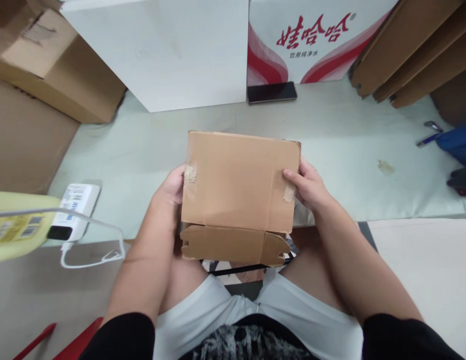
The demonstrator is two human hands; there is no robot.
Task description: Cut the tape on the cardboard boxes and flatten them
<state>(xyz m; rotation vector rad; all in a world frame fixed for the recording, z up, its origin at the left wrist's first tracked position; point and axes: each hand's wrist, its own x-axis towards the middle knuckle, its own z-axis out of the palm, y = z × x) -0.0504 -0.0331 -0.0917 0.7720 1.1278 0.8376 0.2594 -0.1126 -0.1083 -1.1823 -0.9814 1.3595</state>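
Observation:
A brown cardboard box [240,182] is held between my two hands above the near edge of the table. Its front flap [233,245] hangs open toward my lap, and bits of clear tape show near both sides. My left hand [174,185] grips the box's left side, its fingertips hidden behind the cardboard. On the right side, my right hand [307,184] has its thumb on the top face, with the other fingers around the edge and partly out of sight.
Beyond the box a black phone [272,93] lies before a white and red carton [304,42]. A white power strip [75,210] with a cable sits at left. Cardboard boxes [63,75] stand back left; folded cardboard [409,50] leans back right. A blue item [456,145] is at far right.

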